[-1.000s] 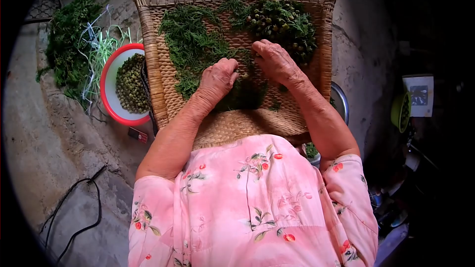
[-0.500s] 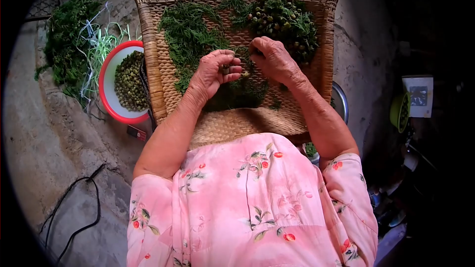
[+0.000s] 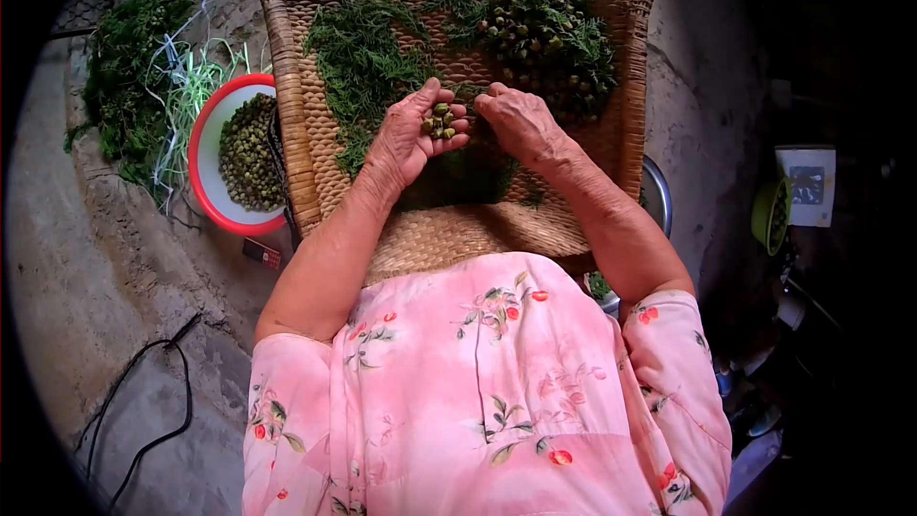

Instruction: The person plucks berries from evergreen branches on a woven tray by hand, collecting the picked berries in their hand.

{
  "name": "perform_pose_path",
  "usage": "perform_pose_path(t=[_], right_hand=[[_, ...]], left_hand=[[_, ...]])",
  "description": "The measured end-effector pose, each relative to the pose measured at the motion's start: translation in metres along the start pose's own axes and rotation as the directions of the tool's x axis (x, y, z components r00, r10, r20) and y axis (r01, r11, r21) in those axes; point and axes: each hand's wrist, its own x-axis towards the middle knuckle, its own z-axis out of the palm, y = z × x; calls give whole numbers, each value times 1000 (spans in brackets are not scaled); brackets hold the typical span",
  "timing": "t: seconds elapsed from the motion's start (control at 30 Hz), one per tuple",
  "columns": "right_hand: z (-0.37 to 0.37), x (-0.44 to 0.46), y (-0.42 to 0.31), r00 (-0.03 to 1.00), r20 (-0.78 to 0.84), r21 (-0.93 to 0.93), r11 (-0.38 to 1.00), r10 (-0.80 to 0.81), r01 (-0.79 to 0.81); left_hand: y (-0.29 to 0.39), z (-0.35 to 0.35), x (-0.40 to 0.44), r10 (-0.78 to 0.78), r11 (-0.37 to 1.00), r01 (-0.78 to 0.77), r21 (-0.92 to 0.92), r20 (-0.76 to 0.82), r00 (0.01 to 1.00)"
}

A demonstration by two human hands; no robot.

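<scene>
My left hand (image 3: 413, 132) is cupped palm up around several small green cones (image 3: 439, 122), its fingers curled beneath them. Close to its right, my right hand (image 3: 521, 122) is closed in a pinch with the knuckles up. A thin green sprig (image 3: 465, 92) shows between the two hands, at the right fingertips. Both hands are above a woven wicker tray (image 3: 301, 148). Feathery green sprigs (image 3: 368, 53) lie on its left part. A heap of sprigs bearing cones (image 3: 549, 43) fills the upper right. Darker greenery (image 3: 458, 177) lies below the hands.
A red-rimmed white basin (image 3: 205, 177) holding many cones stands left of the tray. Beyond it are pale plastic strips (image 3: 186, 86) and a pile of greenery (image 3: 134, 76). A black cable (image 3: 186, 401) lies on the floor. A green bowl (image 3: 770, 215) is at far right.
My left hand has turned and opened upward, so the cones in its palm now show. The right hand has shifted slightly down and left, staying pinched.
</scene>
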Motion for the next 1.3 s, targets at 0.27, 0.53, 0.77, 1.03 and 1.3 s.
perform_pose_path(t=[0.27, 0.53, 0.77, 1.03, 1.3], right_hand=[[-24, 0, -7, 992, -68, 735, 677, 102, -19], [13, -9, -16, 995, 73, 78, 995, -70, 65], [-2, -4, -14, 993, -114, 691, 720, 26, 60], [-23, 2, 9, 942, -57, 29, 944, 329, -328], [7, 11, 8, 957, -246, 76, 987, 156, -142]], left_hand=[[1, 4, -3, 6, 1000, -6, 6, -4, 1000], [1, -2, -1, 65, 998, -67, -17, -65, 996], [2, 0, -4, 102, 993, -97, 72, -74, 992], [1, 4, -5, 45, 999, -44, 21, -89, 995], [2, 2, -5, 63, 998, -62, 9, -104, 993]])
